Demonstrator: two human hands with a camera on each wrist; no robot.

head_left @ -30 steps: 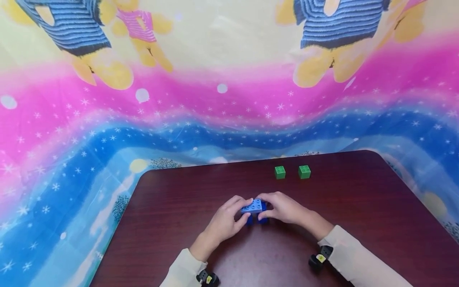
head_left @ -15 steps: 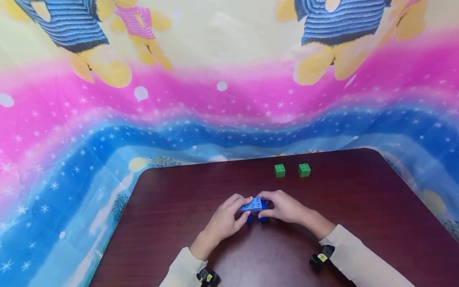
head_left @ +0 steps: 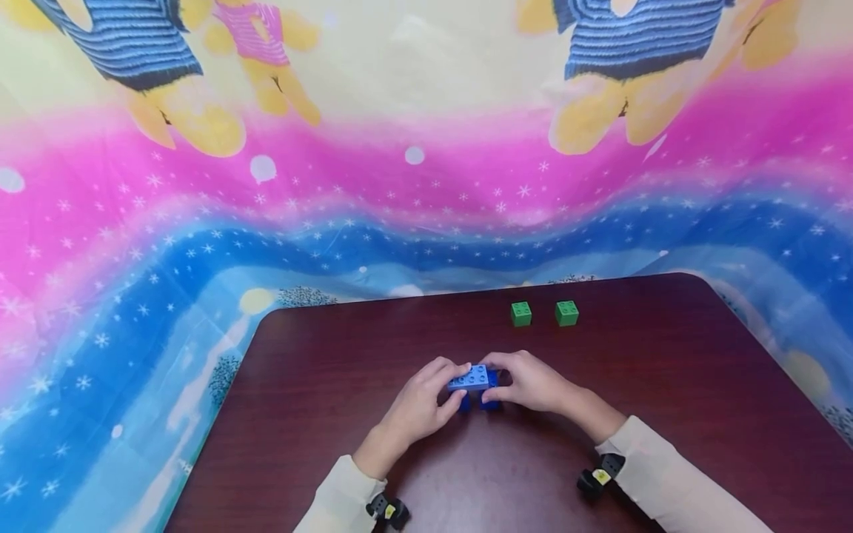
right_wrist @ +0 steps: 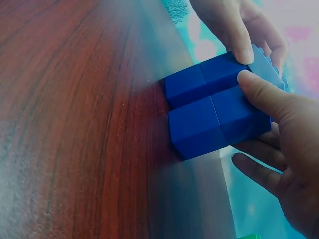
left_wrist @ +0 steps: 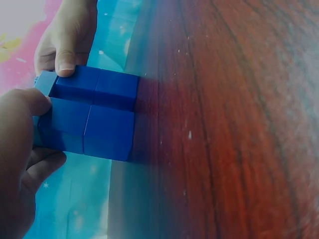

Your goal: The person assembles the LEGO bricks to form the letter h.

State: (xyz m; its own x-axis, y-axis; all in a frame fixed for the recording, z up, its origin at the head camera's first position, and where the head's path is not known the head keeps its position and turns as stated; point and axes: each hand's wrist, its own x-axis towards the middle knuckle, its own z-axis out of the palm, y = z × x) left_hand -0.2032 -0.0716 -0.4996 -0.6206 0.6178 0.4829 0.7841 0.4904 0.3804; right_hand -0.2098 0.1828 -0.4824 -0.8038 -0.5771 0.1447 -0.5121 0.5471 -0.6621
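Two stacks of dark blue toy building bricks stand side by side on the table: a left stack (left_wrist: 107, 129) and a right stack (right_wrist: 199, 122), each two bricks high. A lighter blue studded brick (head_left: 474, 378) lies across their tops. Its left end is pinched by my left hand (head_left: 416, 400), thumb on the near side and fingers on the far side. My right hand (head_left: 536, 381) grips the upper part of the right stack between thumb and fingers, right at the light blue brick's end. Fingers cover part of the far sides.
Two small green bricks, one on the left (head_left: 521, 314) and one on the right (head_left: 567, 313), sit near the back edge of the dark wooden table (head_left: 333, 370). A patterned cloth (head_left: 413, 200) hangs behind the table.
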